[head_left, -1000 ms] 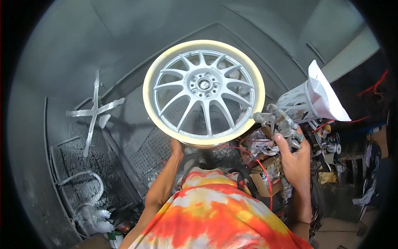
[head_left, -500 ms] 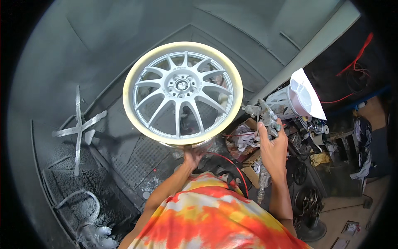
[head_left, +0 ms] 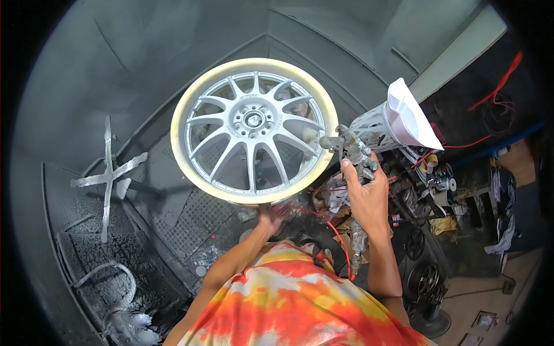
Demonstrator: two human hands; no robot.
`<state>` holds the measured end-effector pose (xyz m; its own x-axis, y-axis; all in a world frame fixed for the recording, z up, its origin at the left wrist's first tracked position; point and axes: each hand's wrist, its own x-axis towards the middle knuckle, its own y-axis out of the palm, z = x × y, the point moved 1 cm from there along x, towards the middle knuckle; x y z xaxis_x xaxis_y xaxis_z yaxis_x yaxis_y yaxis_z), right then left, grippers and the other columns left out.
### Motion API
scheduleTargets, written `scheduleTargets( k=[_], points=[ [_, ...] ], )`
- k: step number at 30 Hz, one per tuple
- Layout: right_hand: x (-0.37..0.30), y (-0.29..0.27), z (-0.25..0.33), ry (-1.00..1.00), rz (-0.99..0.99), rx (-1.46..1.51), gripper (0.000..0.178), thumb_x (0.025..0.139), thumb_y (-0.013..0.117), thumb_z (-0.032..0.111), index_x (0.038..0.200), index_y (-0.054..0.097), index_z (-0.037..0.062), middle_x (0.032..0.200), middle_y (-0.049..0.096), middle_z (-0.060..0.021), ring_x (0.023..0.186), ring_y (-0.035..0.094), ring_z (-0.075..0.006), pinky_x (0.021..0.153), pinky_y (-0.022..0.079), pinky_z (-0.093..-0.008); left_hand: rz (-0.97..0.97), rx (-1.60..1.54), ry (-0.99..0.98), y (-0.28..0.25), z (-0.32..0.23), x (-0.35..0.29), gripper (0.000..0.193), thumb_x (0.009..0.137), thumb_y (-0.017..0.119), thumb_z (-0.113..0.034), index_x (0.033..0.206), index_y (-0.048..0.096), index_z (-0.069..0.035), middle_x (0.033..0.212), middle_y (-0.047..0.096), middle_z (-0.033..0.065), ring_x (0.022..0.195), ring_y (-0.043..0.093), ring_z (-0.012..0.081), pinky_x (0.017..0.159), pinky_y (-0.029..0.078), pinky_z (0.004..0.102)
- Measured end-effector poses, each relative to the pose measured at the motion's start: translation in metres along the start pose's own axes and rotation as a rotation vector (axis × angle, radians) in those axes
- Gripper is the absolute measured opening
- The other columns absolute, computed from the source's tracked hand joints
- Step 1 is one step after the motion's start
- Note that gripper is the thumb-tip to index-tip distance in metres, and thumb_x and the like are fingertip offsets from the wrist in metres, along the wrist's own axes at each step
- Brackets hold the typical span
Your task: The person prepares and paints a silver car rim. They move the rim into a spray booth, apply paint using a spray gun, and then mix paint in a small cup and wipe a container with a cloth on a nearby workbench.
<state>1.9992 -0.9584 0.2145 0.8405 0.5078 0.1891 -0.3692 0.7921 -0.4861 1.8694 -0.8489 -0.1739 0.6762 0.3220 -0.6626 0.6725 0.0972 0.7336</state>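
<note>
A silver multi-spoke car wheel (head_left: 254, 130) with a pale yellow masked rim stands upright in a grey spray booth. My left hand (head_left: 272, 216) reaches under its lower edge and touches the rim there. My right hand (head_left: 365, 193) grips a paint-crusted spray gun (head_left: 352, 151), whose nozzle points left at the wheel's right side. A white paper-lined cup (head_left: 404, 118) sits on top of the gun.
A paint-coated cross-shaped stand (head_left: 108, 176) leans at the left wall. A grated floor panel (head_left: 196, 222) lies below the wheel. A red hose (head_left: 334, 230) runs by my chest. Cluttered shelves with cans and tape (head_left: 438, 179) and dark wheels (head_left: 424, 279) stand at the right.
The view has shifted, so the wheel sits more central and lower. My right hand has brought the spray gun closer to the wheel's right edge. My left hand stays under the rim.
</note>
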Motion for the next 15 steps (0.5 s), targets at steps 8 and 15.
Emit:
scheduleTargets(
  k=[8, 15],
  points=[
    [0.025, 0.012, -0.004, -0.101, -0.026, 0.015, 0.021, 0.100, 0.067, 0.015, 0.111, 0.064, -0.0030, 0.080, 0.071, -0.0118, 0.071, 0.068, -0.0212, 0.070, 0.052, -0.0374, -0.008, 0.052, -0.013, -0.012, -0.015, -0.005, 0.065, 0.105, 0.041, -0.042, 0.154, 0.031, -0.001, 0.154, 0.043, 0.0258, 0.136, 0.051, 0.0453, 0.118, 0.043, 0.0608],
    [0.055, 0.003, -0.018, -0.049, -0.152, -0.063, 0.026, 0.101, 0.066, 0.020, 0.112, 0.065, -0.0034, 0.078, 0.071, -0.0104, 0.071, 0.067, -0.0191, 0.070, 0.052, -0.0364, 0.002, 0.165, -0.020, -0.035, -0.035, -0.001, 0.066, 0.104, 0.047, -0.047, 0.152, 0.037, -0.003, 0.150, 0.048, 0.0265, 0.135, 0.053, 0.0418, 0.117, 0.044, 0.0574]
  ],
)
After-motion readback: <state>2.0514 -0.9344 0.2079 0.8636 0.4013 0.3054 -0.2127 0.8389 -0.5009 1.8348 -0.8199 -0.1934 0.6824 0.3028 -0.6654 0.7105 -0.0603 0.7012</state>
